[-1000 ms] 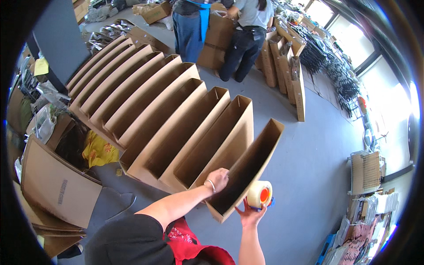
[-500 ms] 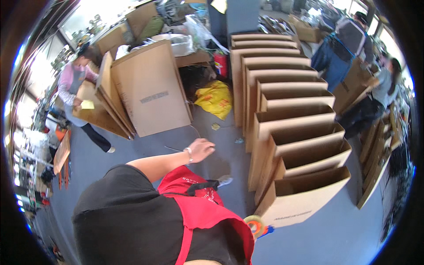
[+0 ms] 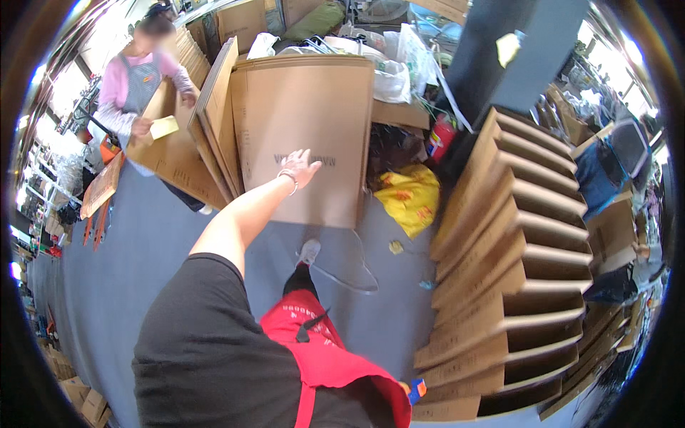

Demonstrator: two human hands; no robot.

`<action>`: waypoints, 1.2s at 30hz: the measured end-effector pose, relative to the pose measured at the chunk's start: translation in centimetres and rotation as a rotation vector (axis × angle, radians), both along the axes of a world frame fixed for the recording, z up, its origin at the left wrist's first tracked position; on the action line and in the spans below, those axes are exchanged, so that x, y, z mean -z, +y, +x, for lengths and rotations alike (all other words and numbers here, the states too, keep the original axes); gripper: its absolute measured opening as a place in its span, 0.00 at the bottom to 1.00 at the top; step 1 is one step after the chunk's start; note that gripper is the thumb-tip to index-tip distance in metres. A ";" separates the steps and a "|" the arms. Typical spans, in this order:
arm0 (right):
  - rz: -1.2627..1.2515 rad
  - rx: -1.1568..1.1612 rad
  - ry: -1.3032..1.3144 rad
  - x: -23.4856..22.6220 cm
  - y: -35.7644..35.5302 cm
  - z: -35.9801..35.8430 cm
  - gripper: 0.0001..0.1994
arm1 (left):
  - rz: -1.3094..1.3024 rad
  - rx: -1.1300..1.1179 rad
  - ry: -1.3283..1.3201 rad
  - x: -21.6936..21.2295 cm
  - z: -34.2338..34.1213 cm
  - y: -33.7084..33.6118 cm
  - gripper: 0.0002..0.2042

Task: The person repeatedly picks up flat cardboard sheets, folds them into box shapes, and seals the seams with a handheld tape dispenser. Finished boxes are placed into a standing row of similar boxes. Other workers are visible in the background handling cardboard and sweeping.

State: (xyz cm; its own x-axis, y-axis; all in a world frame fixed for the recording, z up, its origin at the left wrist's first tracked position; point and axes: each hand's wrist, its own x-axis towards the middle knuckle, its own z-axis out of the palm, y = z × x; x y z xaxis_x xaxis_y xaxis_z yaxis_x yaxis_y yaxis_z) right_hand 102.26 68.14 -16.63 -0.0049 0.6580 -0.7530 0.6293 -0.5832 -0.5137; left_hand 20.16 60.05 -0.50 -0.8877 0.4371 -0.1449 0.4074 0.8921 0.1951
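Left of the yellow bag [image 3: 410, 196] stand flat boxes [image 3: 307, 107]. The left hand [image 3: 303, 170], fingers spread, empty, seems to reach for one; that calls for a pinch. The right hand can't be seen.

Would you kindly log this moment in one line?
left hand: open, in front of cardboard sheets; right hand: out of view; boxes: standing at right

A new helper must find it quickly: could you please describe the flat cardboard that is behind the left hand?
Start at the dark pillar at the upper right and go left past the red extinguisher. There stands a large flat cardboard panel, the left hand before it. Unlike the panels angled at its left, it shows its broad face, with dark print near the middle.
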 end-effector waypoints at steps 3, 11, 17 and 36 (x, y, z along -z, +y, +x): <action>0.038 -0.056 -0.010 -0.7 2.7 -16.0 0.33 | -0.040 0.122 0.055 -1.9 -14.7 4.5 0.40; 0.054 -0.210 -0.096 -10.0 6.7 -45.4 0.32 | 0.021 -0.042 0.198 3.7 -47.4 13.7 0.44; 0.039 -0.288 -0.128 -13.4 7.5 -55.1 0.31 | -0.038 0.021 0.199 6.7 -52.6 14.9 0.49; 0.168 -0.840 0.007 -25.6 12.8 -60.6 0.30 | 0.325 0.964 0.250 -9.1 -10.2 3.7 0.04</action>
State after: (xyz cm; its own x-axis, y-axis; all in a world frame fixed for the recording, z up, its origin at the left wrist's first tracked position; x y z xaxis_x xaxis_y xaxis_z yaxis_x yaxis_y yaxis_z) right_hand 41.63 80.98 8.98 -0.5447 0.5370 -0.6442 0.8153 0.1591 -0.5568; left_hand 9.97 63.72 8.65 -0.1314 0.9604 0.2459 0.9798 0.0881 0.1795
